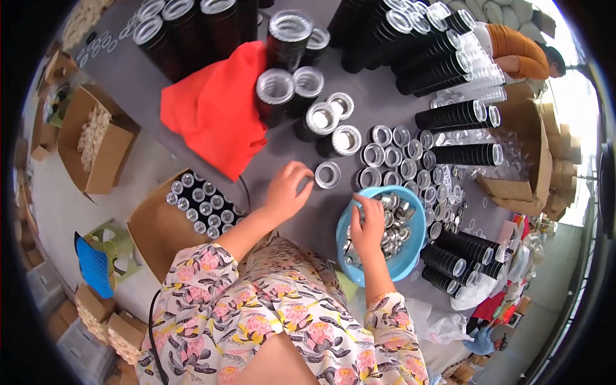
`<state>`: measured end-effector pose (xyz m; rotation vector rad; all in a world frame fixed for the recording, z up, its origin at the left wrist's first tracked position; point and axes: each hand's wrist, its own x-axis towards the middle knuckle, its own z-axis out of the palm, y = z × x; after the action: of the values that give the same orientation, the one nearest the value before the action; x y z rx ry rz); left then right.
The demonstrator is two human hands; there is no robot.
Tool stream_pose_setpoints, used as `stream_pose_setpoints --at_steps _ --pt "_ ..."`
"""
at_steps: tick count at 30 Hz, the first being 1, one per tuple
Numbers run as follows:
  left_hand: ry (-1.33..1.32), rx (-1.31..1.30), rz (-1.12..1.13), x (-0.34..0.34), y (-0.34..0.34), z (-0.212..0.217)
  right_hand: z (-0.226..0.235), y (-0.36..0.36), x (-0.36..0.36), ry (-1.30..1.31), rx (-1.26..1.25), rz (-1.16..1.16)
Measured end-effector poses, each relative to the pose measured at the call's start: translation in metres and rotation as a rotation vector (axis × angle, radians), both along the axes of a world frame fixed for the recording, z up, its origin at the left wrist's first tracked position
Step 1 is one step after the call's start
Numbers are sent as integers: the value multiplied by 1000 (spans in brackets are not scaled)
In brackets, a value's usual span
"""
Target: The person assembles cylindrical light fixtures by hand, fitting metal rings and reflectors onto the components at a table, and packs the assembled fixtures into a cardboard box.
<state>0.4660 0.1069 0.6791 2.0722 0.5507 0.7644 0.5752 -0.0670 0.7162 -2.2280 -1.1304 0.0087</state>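
Note:
My left hand (288, 193) is over the grey table with its fingers curved and a gap between thumb and forefinger. I see nothing held in it. Just right of its fingertips stands a short silver-rimmed ring-shaped piece (328, 175), apart from the other pieces. My right hand (368, 226) is at the left side of a light blue basin (416, 247), thumb and fingers apart. Small shiny metal parts (395, 234) fill the basin, partly under that hand. Beyond my hands, black cylinders (274, 93) with clear or silver tops stand upright.
Rows of silver-rimmed round pieces (393, 156) lie right of the hands. A red cloth (215, 109) covers part of the table's left. Stacked black cylinders (443, 70) crowd the far right. Below the table's left edge, a cardboard box (154, 224) holds capped cylinders. A person (516, 48) is beyond.

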Motion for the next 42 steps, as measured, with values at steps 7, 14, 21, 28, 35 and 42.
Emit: stream_pose_setpoints --at_steps 7,14,21,28,35,42 --pt "134 142 -48 23 7 0 -11 22 76 -104 -85 125" --pt "348 659 43 72 50 33 -12 84 89 -192 -26 314" --pt "306 428 -58 68 74 44 -21 89 100 50 192 242" --pt "214 249 30 66 69 47 -16 93 105 -39 167 286" --pt "121 40 132 68 63 42 -19 89 107 -37 125 360" --pt "348 630 64 72 49 35 -15 90 106 -186 22 434"
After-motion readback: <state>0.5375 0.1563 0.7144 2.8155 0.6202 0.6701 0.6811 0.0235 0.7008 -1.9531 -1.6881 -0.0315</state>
